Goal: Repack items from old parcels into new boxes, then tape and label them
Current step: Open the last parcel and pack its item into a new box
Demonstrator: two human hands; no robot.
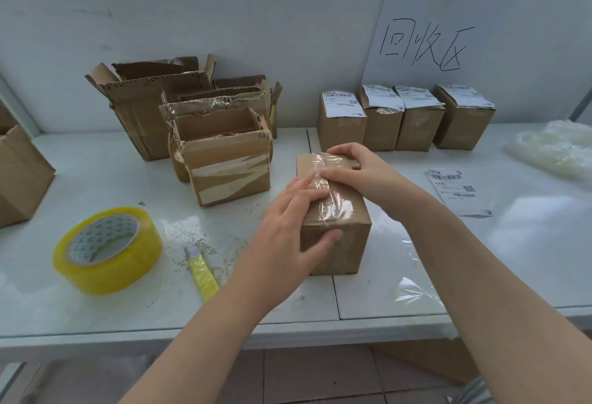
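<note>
Smoothing tape on the new box (347, 253)
It sits centred on the desk (96, 179); left hand (288, 227) and right hand (358, 170) press flat, gripping nothing — rub the tape (333, 208) outward, firmly over each edge.

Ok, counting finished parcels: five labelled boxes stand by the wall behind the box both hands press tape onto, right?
Not five: the head view shows four labelled boxes by the wall, behind the box the left hand and right hand press tape onto.
</note>
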